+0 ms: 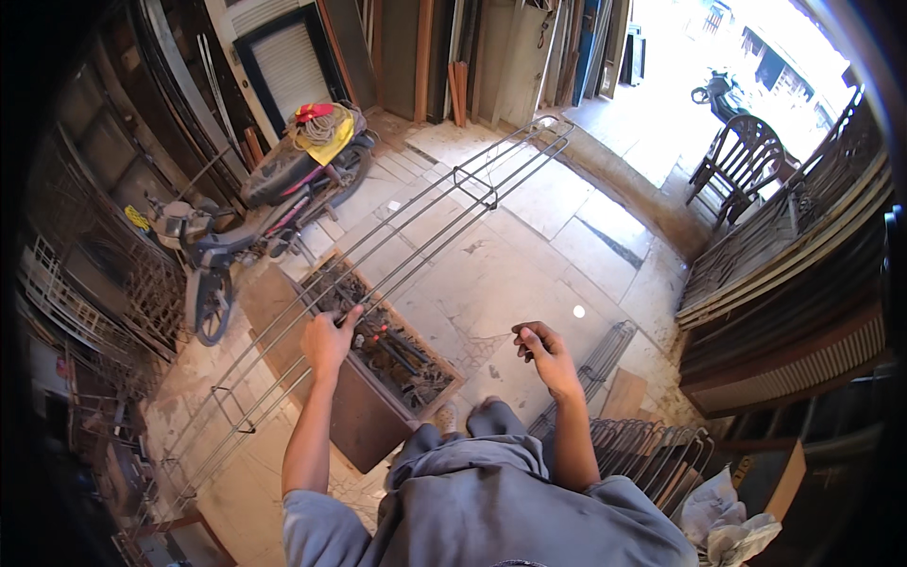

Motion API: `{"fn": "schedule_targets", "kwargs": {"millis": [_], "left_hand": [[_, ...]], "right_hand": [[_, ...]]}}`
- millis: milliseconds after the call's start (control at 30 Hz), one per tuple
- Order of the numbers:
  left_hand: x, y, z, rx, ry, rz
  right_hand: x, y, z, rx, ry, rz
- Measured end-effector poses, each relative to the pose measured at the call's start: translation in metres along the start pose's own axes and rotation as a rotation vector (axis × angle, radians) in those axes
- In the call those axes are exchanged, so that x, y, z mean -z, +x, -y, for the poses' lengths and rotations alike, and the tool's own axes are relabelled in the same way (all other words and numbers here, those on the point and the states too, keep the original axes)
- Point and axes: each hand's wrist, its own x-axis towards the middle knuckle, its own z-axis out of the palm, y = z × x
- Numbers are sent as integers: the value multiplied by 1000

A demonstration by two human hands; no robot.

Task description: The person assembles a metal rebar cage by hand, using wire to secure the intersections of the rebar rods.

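Observation:
A long cage of thin steel rods (493, 200), tied with square wire stirrups, runs diagonally from the lower left to the far doorway. My left hand (328, 342) is closed round a rod of this rebar cage, its thumb pointing forward. To the right of the cage, my right hand (546, 354) is raised apart from it, fingers curled and pinched together. Whatever lies between those fingertips, if anything, is too small to make out. Below the cage, a wooden box (436, 356) holds dark scraps and tools with orange-marked handles.
A motorbike (269, 222) with a yellow cloth and rope on it stands at the left. More bent steel frames (605, 354) lie by my right arm. At the far right a plastic chair (737, 161) stands near the bright doorway. Stacked boards (775, 369) line the right side.

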Motion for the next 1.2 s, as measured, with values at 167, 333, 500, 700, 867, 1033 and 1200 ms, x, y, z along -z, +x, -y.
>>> {"fn": "schedule_targets", "kwargs": {"millis": [167, 333, 500, 700, 867, 1033, 1200], "left_hand": [[11, 7, -21, 48, -13, 157], [4, 4, -4, 93, 23, 116], [-6, 2, 5, 149, 141, 189], [-5, 1, 19, 315, -72, 351], [6, -12, 36, 182, -16, 347], [25, 16, -7, 229, 132, 550], [33, 21, -23, 260, 173, 556]], "right_hand": [[31, 72, -7, -54, 64, -63], [102, 208, -5, 91, 229, -360], [209, 369, 12, 143, 149, -521], [254, 478, 28, 118, 71, -334], [245, 499, 48, 90, 408, -273], [256, 516, 40, 125, 208, -207], [254, 525, 48, 68, 70, -220]]}}
